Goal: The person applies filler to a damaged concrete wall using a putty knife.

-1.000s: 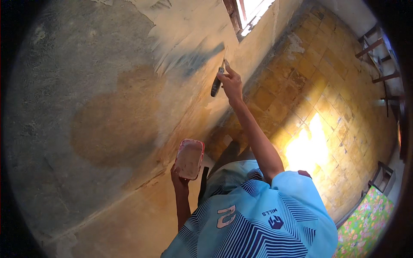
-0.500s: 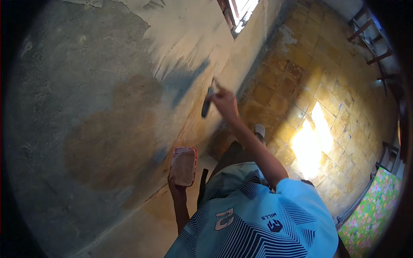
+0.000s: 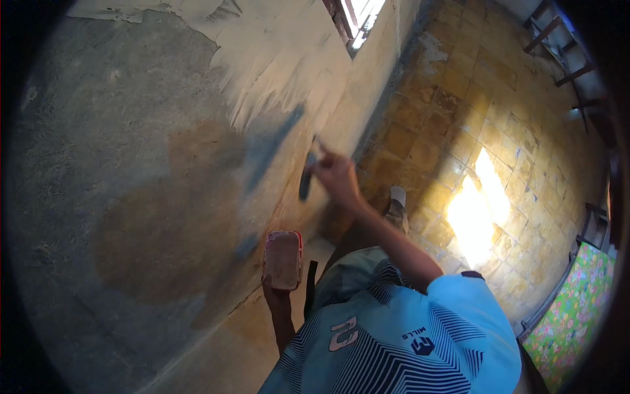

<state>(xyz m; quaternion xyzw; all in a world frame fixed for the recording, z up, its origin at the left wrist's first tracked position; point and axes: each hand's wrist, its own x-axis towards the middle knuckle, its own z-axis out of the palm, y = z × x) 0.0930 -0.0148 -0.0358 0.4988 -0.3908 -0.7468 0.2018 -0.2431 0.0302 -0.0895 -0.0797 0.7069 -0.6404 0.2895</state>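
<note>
My right hand [image 3: 338, 178] is closed around a putty knife [image 3: 305, 177] close to the wall. The tool's dark part points down and a thin end shows above my fingers; motion blurs it, and I cannot tell whether it touches the wall. Lower and to the left, my left hand [image 3: 278, 297] grips a red-rimmed rectangular tub [image 3: 283, 259] by its near end. Pale, smooth paste lies inside the tub. The wall [image 3: 131, 85] is bare grey at the left, with a cream coat [image 3: 282, 59] smeared in streaks at the top.
A barred window [image 3: 357, 23] opens at the top of the wall. Yellowish floor tiles [image 3: 453, 98] spread to the right, with a bright sun patch [image 3: 472, 220]. Wooden furniture [image 3: 548, 33] stands at the far right, and a green flowered cloth [image 3: 571, 315] lies at the lower right.
My right hand has moved slightly down and left with the putty knife, and its shadow on the wall has shifted too. The tub sits slightly lower in view, still held.
</note>
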